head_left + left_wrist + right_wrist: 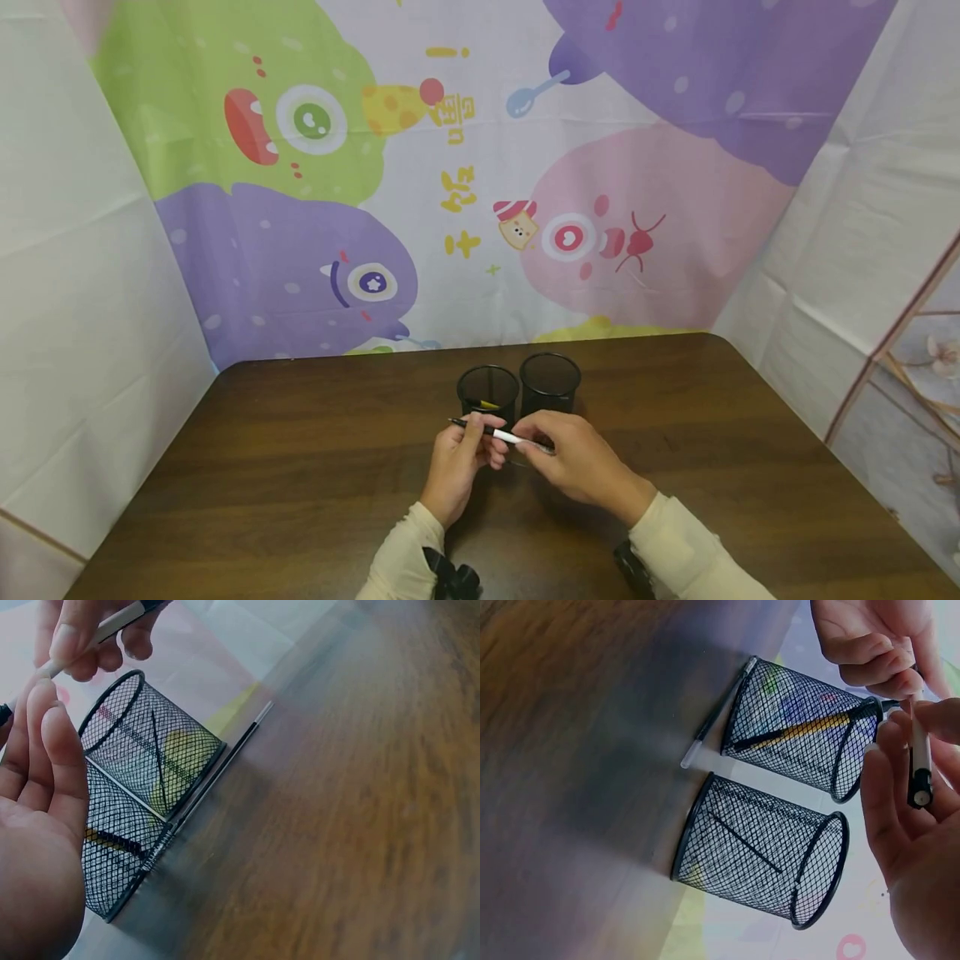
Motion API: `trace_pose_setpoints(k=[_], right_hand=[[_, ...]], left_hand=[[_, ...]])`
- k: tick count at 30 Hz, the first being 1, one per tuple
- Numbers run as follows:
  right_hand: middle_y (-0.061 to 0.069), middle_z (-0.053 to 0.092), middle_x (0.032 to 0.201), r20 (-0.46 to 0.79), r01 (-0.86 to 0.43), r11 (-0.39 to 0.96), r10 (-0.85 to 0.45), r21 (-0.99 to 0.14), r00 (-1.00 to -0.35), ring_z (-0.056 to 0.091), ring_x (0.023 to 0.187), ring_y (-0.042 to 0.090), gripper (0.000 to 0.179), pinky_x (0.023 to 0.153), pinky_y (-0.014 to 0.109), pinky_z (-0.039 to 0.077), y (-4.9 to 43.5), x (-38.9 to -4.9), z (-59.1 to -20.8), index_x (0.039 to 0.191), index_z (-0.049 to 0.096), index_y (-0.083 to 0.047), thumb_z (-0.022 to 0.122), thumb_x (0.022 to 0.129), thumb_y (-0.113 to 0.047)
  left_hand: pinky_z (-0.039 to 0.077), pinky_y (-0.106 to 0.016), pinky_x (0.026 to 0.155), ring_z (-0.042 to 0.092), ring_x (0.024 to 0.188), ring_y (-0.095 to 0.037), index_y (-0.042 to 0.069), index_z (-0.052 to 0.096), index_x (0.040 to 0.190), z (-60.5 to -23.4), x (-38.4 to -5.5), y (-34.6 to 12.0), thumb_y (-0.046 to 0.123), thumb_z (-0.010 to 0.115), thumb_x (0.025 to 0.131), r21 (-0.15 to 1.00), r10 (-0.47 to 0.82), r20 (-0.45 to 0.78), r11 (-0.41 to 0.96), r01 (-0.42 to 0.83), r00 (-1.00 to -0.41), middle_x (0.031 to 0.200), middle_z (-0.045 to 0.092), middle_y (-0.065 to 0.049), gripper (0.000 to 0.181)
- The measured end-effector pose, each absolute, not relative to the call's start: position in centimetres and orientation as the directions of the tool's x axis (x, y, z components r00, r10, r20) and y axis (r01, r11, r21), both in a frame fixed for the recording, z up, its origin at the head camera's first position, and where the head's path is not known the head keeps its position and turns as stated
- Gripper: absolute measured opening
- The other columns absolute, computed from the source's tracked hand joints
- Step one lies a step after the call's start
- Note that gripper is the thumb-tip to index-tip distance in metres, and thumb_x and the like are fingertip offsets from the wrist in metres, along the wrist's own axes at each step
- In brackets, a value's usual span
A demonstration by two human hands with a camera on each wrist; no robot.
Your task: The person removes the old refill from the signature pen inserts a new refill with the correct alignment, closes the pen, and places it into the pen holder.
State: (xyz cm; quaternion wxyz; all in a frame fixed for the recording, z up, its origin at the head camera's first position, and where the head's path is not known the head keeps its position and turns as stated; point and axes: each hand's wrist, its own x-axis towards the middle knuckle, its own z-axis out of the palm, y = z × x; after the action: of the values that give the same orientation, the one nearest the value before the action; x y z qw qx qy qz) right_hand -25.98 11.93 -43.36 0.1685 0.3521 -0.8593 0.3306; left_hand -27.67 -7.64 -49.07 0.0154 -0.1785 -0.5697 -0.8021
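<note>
Both hands hold a slim pen (pixel 504 436) with a white barrel and black ends, roughly level above the table. My left hand (pixel 453 467) pinches its black left part between thumb and fingers. On the white part, the thumb and fingertips of my right hand (pixel 581 458) grip toward the other end. Just beyond the hands stand two black mesh pen cups. A yellow-and-black pen (pixel 817 729) leans inside the left cup (pixel 474 387); the right cup (pixel 551 375) shows one thin dark line, which I cannot identify.
On the tabletop beside the cups' bases lies a thin black pen refill (pixel 240 742) with a clear end. The brown wooden table (pixel 300 467) meets a cartoon-printed cloth (pixel 487 308) at its back edge. Pale cloths hang at both sides.
</note>
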Motion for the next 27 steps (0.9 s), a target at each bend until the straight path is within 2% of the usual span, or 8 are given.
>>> trace_pose_setpoints(k=[3,12,17,27], right_hand=[[-0.008,0.069,0.097,0.513,-0.702,0.506,-0.48,-0.501,-0.712,0.064,0.087,0.005,0.014,0.077,0.03,0.056,11.95,-26.03,-43.35,0.106,0.068,-0.013,0.073,0.093,-0.01],[-0.004,0.066,0.094,0.519,-0.697,0.451,-0.466,-0.558,-0.717,0.06,0.079,0.006,0.008,0.07,0.026,0.056,11.84,-26.03,-43.68,0.103,0.067,-0.013,0.069,0.096,-0.009],[-0.007,0.065,0.093,0.515,-0.687,0.484,-0.455,-0.542,-0.726,0.061,0.08,0.006,0.012,0.071,0.027,0.056,11.42,-26.03,-43.65,0.101,0.068,-0.013,0.073,0.092,-0.007],[-0.005,0.069,0.093,0.482,-0.662,0.559,-0.456,-0.499,-0.748,0.06,0.08,0.004,0.007,0.072,0.028,0.054,11.65,-25.94,-43.76,0.104,0.069,-0.014,0.065,0.099,-0.012]], left_hand=[[0.056,-0.025,0.063,0.06,0.065,-0.013,-0.015,0.06,0.114,-48.98,-27.63,-7.75,0.038,0.046,0.107,0.905,0.203,0.301,-0.369,0.212,-0.932,0.076,0.065,-0.005,0.055],[0.054,-0.026,0.064,0.057,0.068,-0.012,-0.018,0.056,0.118,-48.55,-27.45,-7.96,0.034,0.045,0.108,0.892,0.248,0.286,-0.422,0.162,-0.926,0.077,0.06,-0.004,0.054],[0.054,-0.026,0.065,0.058,0.069,-0.013,-0.017,0.055,0.12,-48.5,-27.34,-7.93,0.036,0.043,0.109,0.891,0.262,0.293,-0.423,0.163,-0.92,0.078,0.06,-0.003,0.056],[0.054,-0.025,0.065,0.059,0.065,-0.013,-0.017,0.055,0.123,-48.5,-27.41,-7.78,0.03,0.044,0.109,0.906,0.275,0.306,-0.379,0.189,-0.912,0.076,0.06,-0.003,0.051]])
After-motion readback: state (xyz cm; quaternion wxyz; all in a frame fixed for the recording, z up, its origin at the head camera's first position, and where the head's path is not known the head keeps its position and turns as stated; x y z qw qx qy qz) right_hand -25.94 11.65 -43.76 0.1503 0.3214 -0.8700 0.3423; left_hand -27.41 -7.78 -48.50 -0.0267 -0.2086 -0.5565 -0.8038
